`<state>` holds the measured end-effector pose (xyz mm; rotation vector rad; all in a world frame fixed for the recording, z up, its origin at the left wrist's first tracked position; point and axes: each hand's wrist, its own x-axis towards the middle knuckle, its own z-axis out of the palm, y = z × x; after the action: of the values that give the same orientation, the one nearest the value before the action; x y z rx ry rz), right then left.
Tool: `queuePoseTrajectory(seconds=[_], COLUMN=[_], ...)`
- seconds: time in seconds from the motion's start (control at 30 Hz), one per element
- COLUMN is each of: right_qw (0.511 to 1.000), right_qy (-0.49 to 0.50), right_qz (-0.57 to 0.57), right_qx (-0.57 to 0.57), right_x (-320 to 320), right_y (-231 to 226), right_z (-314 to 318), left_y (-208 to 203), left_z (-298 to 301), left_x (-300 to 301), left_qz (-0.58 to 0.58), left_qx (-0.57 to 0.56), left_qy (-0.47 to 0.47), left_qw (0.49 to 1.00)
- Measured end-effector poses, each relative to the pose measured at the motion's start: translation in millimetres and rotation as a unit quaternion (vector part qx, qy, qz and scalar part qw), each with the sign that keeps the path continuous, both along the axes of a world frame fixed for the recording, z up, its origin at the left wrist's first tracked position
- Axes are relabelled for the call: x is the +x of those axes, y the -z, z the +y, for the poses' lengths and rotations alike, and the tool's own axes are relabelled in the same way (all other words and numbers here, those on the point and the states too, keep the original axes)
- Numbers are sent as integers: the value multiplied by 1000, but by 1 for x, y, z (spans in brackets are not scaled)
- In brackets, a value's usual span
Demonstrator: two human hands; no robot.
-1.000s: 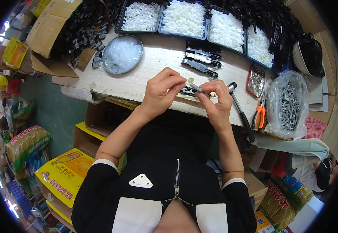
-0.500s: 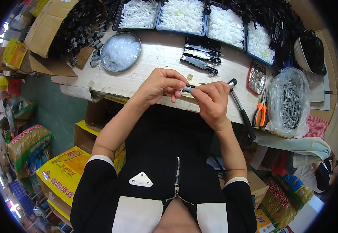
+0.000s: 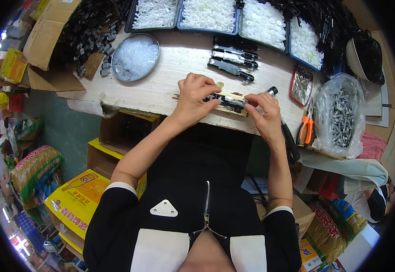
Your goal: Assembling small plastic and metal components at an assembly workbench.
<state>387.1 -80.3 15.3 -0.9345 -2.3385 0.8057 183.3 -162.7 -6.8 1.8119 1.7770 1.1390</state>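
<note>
The person works with two bare hands at a white tabletop (image 3: 179,56). Between the hands, close to the near edge of the tabletop, there is a black assembly (image 3: 234,104), long and narrow, and a cream strip (image 3: 230,95) lies along its far side. The left hand (image 3: 193,98) is at the left end of the black assembly: the thumb and the forefinger are bent around this end and grip it. The right hand (image 3: 266,117) is at the right end, with the thumb and the forefinger near to each other; I cannot tell if they pinch some small part there.

Just to the right of the black assembly lies a hammer (image 3: 289,138), partly covered by the right hand. Farther to the right of the assembly are pliers (image 3: 305,130) with orange handles, and after them a clear plastic bag (image 3: 319,133) with many grey metal pieces. Beyond the assembly, a few black parts (image 3: 230,69) lie side by side. Farther behind it stands a row of dark trays (image 3: 206,31), filled with small white pieces. To the far left of the assembly there is a round dish (image 3: 129,80) with clear pieces, and behind this dish an open carton (image 3: 48,38) with black pieces.
</note>
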Motion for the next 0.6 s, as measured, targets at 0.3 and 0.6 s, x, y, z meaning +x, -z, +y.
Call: queuePoseTrajectory(seconds=[0.3, 0.6], right_qw=[998, 997], right_qy=[-43, -50], right_qz=[-25, -26], right_qx=[29, 47], right_x=[-9, -12], right_y=[0, 3], right_z=[0, 1], left_y=[8, 8], left_z=[2, 1], left_x=[8, 9], left_qz=[8, -6], left_qx=[-18, -15], left_qy=[-26, -36], left_qw=[999, 999])
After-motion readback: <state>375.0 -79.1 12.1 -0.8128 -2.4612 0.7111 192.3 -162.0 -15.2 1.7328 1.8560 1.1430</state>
